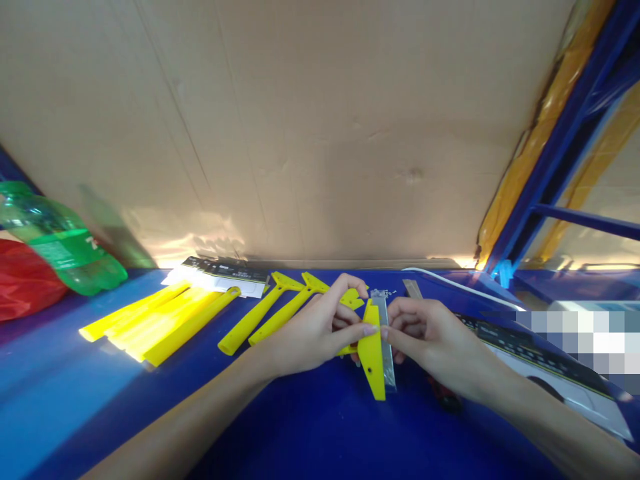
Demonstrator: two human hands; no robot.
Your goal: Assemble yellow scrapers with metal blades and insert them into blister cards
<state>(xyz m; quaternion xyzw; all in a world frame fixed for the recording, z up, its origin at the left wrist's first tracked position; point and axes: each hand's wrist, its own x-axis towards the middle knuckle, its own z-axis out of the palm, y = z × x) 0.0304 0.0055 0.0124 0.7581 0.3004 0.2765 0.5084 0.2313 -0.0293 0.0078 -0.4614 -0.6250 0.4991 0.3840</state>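
My left hand (320,327) is closed on a yellow scraper (371,363), its flat, wide head turned upright with a small dark hole showing near the lower end. Right beside that head's straight edge runs a long silvery strip (389,373), glossy like a wrapped blade. My right hand (425,330) has its thumb and fingers pinched together at the edge of the head, over the strip; what lies between the fingertips is hidden. Small screws (387,292) lie just beyond the hands. Under my right hand a red and black handle (445,397) is partly covered.
Left of my hands lie two yellow scrapers (280,323), several yellow handle tubes (170,327) and printed cards (215,275). A green bottle (75,250) leans by a red bag (25,280). At right are more cards (565,373), a white cable (465,293) and a blue frame (565,153). Cardboard (300,133) stands behind.
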